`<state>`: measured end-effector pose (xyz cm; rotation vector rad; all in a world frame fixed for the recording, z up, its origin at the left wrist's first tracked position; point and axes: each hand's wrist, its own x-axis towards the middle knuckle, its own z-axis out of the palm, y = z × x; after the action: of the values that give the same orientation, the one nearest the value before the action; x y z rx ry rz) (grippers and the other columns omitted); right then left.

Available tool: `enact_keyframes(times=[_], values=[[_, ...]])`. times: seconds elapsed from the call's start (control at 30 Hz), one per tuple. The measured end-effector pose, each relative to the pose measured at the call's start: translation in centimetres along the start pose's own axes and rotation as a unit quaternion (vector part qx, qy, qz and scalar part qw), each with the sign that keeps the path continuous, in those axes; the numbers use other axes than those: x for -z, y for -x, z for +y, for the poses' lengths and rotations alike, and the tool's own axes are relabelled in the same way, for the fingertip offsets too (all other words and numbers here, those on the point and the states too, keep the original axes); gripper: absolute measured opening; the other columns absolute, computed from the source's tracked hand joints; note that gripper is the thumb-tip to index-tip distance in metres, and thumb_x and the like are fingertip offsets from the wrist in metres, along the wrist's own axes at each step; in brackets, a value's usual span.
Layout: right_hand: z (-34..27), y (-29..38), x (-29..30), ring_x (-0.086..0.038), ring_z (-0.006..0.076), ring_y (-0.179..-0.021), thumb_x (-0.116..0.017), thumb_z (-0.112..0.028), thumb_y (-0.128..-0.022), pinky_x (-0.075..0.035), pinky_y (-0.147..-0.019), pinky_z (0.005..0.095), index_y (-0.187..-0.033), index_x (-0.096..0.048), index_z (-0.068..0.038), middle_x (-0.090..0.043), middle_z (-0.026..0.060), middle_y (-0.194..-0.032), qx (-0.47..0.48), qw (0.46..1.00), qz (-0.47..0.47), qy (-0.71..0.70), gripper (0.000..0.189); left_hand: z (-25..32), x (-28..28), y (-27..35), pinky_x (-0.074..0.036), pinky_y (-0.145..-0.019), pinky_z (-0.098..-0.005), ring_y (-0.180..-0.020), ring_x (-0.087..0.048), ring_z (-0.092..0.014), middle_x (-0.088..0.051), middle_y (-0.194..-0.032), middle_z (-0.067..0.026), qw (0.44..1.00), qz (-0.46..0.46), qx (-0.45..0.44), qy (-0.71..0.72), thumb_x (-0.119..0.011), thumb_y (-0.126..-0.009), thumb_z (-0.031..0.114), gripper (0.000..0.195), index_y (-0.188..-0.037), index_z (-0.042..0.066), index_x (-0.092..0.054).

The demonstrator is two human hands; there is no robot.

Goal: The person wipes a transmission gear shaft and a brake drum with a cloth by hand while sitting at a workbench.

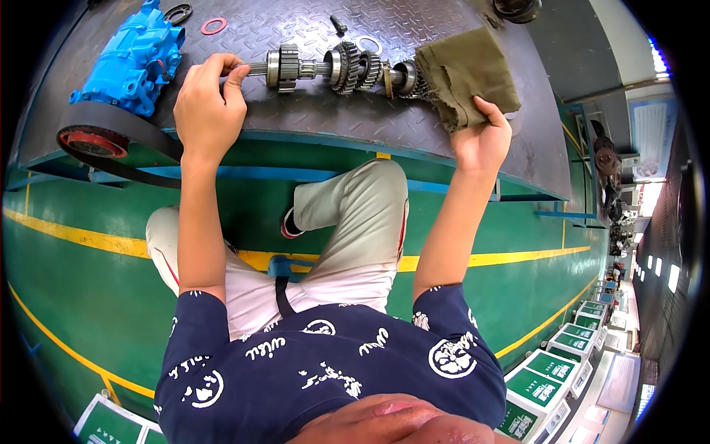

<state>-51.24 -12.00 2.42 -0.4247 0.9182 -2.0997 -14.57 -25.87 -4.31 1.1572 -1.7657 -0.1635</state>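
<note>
A steel gear shaft [316, 69] with several toothed gears lies crosswise along the near side of a diamond-plate metal bench [333, 119]. My left hand [209, 102] pinches its thin splined left end between thumb and forefinger. An olive-brown folded cloth [468, 72] is in my right hand [482, 133], thumb on top. The cloth covers the right end of the shaft, so that end and most of my right fingers are hidden.
Left on the bench stands a blue metal housing [130, 61], with a toothed belt [125, 127] at its near end, overhanging the edge. Behind the shaft lie a red ring [213, 26], a bolt [338, 24] and a pale ring [368, 44]. A dark round part [517, 8] sits at the far right.
</note>
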Motion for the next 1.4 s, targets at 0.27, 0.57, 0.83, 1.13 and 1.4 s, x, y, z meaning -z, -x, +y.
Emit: enact_keyframes(times=[0.27, 0.57, 0.83, 1.13, 1.4], values=[[-1.5, 1.2, 1.4, -0.060, 0.0473, -0.151, -0.064, -0.019, -0.112, -0.046, -0.130, 0.0656, -0.160, -0.056, 0.002, -0.063, 0.0248, -0.162, -0.017, 0.987, -0.069, -0.144, 0.053, -0.1, -0.1, 0.1, -0.054, -0.075, -0.0469, -0.091, -0.072, -0.032, -0.077, -0.094, -0.0068, 1.000, 0.005, -0.017, 0.009, -0.078, -0.108, 0.029, 0.016, -0.106, 0.013, -0.079], [-5.7, 1.9, 3.0, -0.081, 0.0294, -0.111, -0.068, -0.024, -0.111, -0.069, -0.094, 0.0466, -0.132, -0.074, -0.003, -0.082, 0.0131, -0.127, -0.019, 0.993, -0.089, -0.076, 0.030, -0.2, 0.2, -0.1, -0.055, -0.078, -0.0462, -0.095, -0.073, -0.031, -0.078, -0.096, -0.0065, 1.000, -0.013, -0.007, 0.011, -0.077, -0.108, 0.032, 0.019, -0.108, 0.013, -0.079], [0.1, 3.7, 1.1, -0.086, 0.0266, -0.099, -0.071, -0.021, -0.109, -0.074, -0.082, 0.0382, -0.126, -0.076, -0.003, -0.086, 0.0110, -0.117, -0.108, 0.987, -0.048, -0.110, 0.026, 2.6, 0.7, -0.3, -0.058, -0.085, -0.0424, -0.094, -0.073, -0.030, -0.077, -0.096, -0.0090, 0.977, 0.117, -0.117, 0.132, -0.086, -0.098, 0.011, 0.016, -0.112, 0.006, -0.079], [6.1, 11.0, -4.0, -0.075, 0.0279, -0.130, -0.073, -0.023, -0.108, -0.064, -0.109, 0.0458, -0.153, -0.062, 0.001, -0.073, 0.0158, -0.146, -0.027, 0.994, -0.017, 0.106, 0.053, 11.4, 1.1, 6.0, -0.062, -0.108, -0.0399, -0.123, -0.077, -0.024, -0.077, -0.134, -0.0206, 0.730, -0.297, 0.037, 0.614, -0.100, -0.091, 0.032, 0.102, -0.169, -0.001, -0.043], [4.3, 10.7, 2.1, -0.074, 0.0334, -0.132, -0.059, -0.029, -0.117, -0.061, -0.115, 0.0507, -0.156, -0.061, 0.003, -0.073, 0.0165, -0.149, -0.011, 1.000, -0.002, 0.023, 0.050, 12.4, -0.8, 7.1, -0.059, -0.094, -0.0327, -0.103, -0.073, -0.012, -0.079, -0.113, -0.0078, 0.677, -0.423, 0.081, 0.597, -0.080, -0.107, 0.009, 0.040, -0.144, -0.003, -0.070]])
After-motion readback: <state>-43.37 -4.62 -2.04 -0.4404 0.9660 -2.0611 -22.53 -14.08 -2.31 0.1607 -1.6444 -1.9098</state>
